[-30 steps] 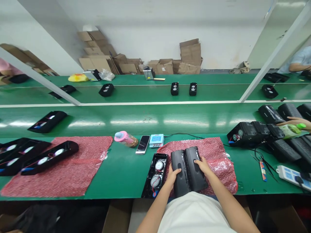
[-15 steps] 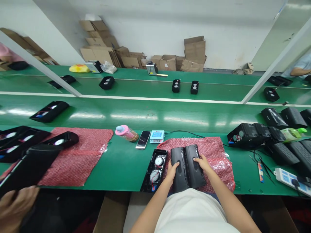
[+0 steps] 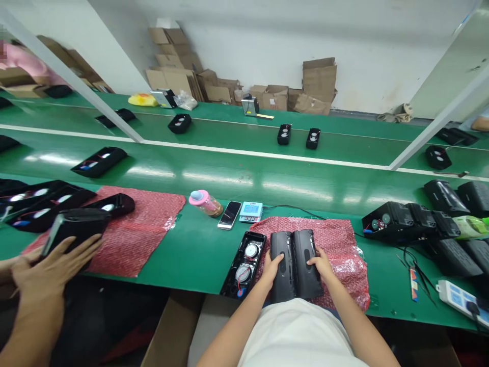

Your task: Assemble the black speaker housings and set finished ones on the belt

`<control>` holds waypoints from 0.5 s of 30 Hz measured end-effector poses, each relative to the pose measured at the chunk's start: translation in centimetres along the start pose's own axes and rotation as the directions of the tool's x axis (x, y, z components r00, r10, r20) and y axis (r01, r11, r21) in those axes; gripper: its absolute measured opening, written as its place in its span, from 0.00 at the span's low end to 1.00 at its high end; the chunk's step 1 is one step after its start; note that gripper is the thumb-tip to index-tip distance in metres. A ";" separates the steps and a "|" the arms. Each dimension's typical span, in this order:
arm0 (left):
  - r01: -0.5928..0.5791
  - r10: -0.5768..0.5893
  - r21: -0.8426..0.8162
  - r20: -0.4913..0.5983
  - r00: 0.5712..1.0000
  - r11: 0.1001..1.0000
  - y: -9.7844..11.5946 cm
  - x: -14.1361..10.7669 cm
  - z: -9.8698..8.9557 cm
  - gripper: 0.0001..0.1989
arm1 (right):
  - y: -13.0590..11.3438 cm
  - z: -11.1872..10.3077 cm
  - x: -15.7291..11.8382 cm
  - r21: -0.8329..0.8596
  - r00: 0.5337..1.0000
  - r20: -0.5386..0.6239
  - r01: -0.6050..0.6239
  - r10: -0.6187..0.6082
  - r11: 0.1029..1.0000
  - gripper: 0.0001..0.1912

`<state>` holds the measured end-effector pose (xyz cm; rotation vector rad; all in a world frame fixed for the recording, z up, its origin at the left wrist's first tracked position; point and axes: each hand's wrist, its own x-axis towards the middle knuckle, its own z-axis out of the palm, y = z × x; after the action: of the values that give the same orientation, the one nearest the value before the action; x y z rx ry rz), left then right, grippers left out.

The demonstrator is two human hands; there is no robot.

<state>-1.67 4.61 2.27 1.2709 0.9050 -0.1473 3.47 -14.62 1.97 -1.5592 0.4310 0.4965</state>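
Observation:
Two black speaker housings lie side by side on pink bubble wrap point(image 3: 344, 244) in front of me. My left hand point(image 3: 272, 266) grips the left speaker housing point(image 3: 281, 283), its thumb on the oval patch on top. Around the outer side of the right speaker housing point(image 3: 306, 242) my right hand point(image 3: 321, 264) is closed, thumb also on top. Left of my left hand lies an opened speaker shell point(image 3: 229, 280), with two round drivers, red wires and a blue connector showing. The undersides of both held housings are hidden.
At left, a co-worker's hands point(image 3: 49, 270) hold a black housing point(image 3: 82, 224) over more bubble wrap. A pink-lidded bottle point(image 3: 206, 203), a phone point(image 3: 229, 215) and a small meter point(image 3: 251, 211) stand behind. Housings point(image 3: 397, 221), cables and a power strip point(image 3: 460, 302) are at right.
The view has swung slightly left. My hands keep their grip on the two housings, which have barely moved. The co-worker's housing is tipped differently, with a hand now laid across it.

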 end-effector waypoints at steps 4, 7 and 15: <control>0.007 -0.007 0.009 -0.018 1.000 1.000 0.2 -0.1 0.1 0.32 | 0.1 0.1 -0.1 0.014 1.000 -0.002 0.010 -0.010 1.000 0.36; 0.004 -0.003 0.013 -0.039 0.999 1.000 0.4 -0.3 0.1 0.32 | 0.1 0.0 -0.2 0.014 1.000 0.004 0.018 -0.018 1.000 0.36; -0.013 0.016 0.045 -0.067 0.998 0.999 1.0 -0.8 0.2 0.31 | 0.9 0.5 -0.1 0.033 0.999 -0.035 0.034 -0.033 0.999 0.39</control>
<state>-1.53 4.48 3.49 1.3300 0.9541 -0.1146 2.84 -14.20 1.28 -1.5419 0.4368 0.4349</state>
